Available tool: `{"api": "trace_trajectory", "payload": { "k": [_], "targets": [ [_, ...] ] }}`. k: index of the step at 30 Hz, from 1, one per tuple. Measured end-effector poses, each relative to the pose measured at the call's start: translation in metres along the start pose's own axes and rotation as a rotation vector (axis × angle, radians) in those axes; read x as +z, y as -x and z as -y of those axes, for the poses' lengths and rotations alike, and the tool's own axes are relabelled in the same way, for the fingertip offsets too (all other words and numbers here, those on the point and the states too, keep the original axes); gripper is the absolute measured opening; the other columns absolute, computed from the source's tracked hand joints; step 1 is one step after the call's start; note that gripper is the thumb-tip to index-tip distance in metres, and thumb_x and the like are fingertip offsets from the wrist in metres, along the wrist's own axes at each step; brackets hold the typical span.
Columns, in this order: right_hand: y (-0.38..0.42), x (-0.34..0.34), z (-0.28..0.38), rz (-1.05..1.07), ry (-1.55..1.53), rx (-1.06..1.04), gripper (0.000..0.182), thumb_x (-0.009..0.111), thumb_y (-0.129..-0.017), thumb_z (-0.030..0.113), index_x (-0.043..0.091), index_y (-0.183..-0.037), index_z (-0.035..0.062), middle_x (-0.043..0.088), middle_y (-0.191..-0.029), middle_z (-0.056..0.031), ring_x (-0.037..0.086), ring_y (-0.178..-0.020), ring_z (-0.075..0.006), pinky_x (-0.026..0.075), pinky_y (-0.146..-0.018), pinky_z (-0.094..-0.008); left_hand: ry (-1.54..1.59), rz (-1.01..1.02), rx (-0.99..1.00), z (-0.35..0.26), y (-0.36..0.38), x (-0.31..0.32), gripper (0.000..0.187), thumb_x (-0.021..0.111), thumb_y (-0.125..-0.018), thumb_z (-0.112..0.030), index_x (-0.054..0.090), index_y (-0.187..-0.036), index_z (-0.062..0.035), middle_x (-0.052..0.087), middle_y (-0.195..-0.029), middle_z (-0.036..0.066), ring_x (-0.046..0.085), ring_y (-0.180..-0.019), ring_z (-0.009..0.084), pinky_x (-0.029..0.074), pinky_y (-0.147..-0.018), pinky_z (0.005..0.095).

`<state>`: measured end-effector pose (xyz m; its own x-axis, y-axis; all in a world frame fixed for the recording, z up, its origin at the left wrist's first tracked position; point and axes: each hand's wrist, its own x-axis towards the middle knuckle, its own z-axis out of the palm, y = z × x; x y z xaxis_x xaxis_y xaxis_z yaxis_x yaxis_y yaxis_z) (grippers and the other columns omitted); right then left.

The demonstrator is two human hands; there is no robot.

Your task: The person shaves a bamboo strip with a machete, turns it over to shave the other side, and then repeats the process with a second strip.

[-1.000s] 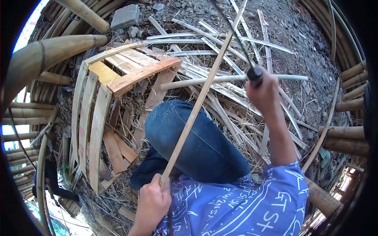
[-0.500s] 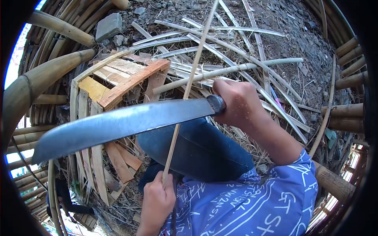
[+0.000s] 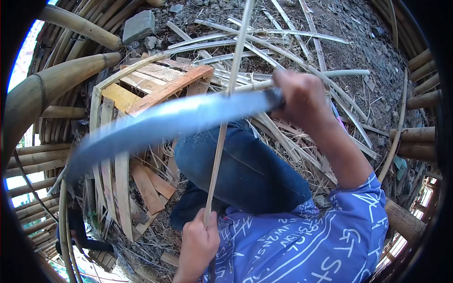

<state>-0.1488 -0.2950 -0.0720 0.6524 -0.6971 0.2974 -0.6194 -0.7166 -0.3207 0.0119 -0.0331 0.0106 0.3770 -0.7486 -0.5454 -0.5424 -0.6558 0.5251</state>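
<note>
My right hand (image 3: pixel 302 96) is closed round the handle of a machete (image 3: pixel 174 118), its broad blade stretching to the left and smeared by motion. The blade crosses a long, thin bamboo strip (image 3: pixel 218 165) above my bent knee. Lower down, my left hand (image 3: pixel 199 238) grips that strip near its lower end, thumb pressed along it. From the fist the strip rises past the knee to the top of the view. Dark blue trousers (image 3: pixel 245 165) cover the knee beneath.
A wooden slatted crate (image 3: pixel 170 89) stands to the left, with wood offcuts (image 3: pixel 147 186) below it. Split bamboo strips (image 3: pixel 302 35) litter the ground ahead. A grey block (image 3: pixel 138 26) lies at the upper left. Thick bamboo poles (image 3: pixel 66 80) border both sides. Another person's dark-clothed leg (image 3: pixel 87 243) shows at lower left.
My right hand and the machete have shifted right and slightly up along the strip, the blade now blurred. My left hand keeps its grip. The whole view has shifted a little.
</note>
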Motion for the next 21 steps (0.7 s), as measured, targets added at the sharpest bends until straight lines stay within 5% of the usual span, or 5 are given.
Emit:
{"api": "trace_trajectory", "payload": {
  "k": [2,11,16,20,21],
  "targets": [
    [-0.003,0.003,-0.014,-0.038,0.086,0.123,0.026,0.073,-0.061,0.016,0.053,-0.073,0.0046,0.06,-0.065,-0.0142,0.064,-0.063,-0.0322,0.052,-0.057,-0.0421,0.022,0.005,-0.023,0.002,0.003,-0.001,0.022,0.047,-0.094,-0.014,0.052,-0.08,0.0028,0.051,-0.056,0.025,0.055,-0.059,0.0455,0.039,-0.051,0.048],
    [-0.014,0.01,-0.026,-0.148,0.07,0.028,0.021,0.07,-0.062,0.011,0.052,-0.071,0.0059,0.06,-0.063,-0.0134,0.063,-0.061,-0.0327,0.051,-0.055,-0.0424,0.019,0.018,-0.068,-0.003,0.005,0.0,0.021,0.048,-0.094,-0.014,0.052,-0.08,0.0023,0.051,-0.056,0.024,0.055,-0.059,0.0449,0.039,-0.05,0.0471],
    [-0.031,0.0,-0.056,-0.103,0.212,0.344,0.014,0.068,-0.066,0.012,0.059,-0.075,0.0062,0.065,-0.067,-0.0135,0.067,-0.064,-0.0288,0.054,-0.06,-0.0408,0.068,0.045,-0.087,0.004,0.015,-0.003,0.019,0.052,-0.092,-0.014,0.052,-0.079,0.0013,0.051,-0.057,0.024,0.055,-0.059,0.0445,0.04,-0.05,0.0454],
    [-0.038,-0.002,-0.065,-0.123,0.301,0.241,0.01,0.062,-0.074,0.014,0.061,-0.076,0.0051,0.065,-0.068,-0.0163,0.067,-0.066,-0.0312,0.054,-0.062,-0.0418,0.173,-0.04,-0.041,-0.005,0.026,-0.003,0.026,0.049,-0.095,-0.019,0.058,-0.085,0.0029,0.052,-0.061,0.025,0.051,-0.056,0.0449,0.04,-0.05,0.042],
    [-0.045,-0.003,-0.072,-0.042,0.287,0.389,0.011,0.061,-0.076,0.015,0.061,-0.077,0.0046,0.065,-0.069,-0.018,0.068,-0.069,-0.0323,0.055,-0.064,-0.0423,0.171,-0.005,-0.079,-0.004,0.029,-0.005,0.027,0.048,-0.095,-0.02,0.057,-0.087,0.0038,0.051,-0.063,0.027,0.052,-0.06,0.0468,0.04,-0.05,0.0436]
  ]
}}
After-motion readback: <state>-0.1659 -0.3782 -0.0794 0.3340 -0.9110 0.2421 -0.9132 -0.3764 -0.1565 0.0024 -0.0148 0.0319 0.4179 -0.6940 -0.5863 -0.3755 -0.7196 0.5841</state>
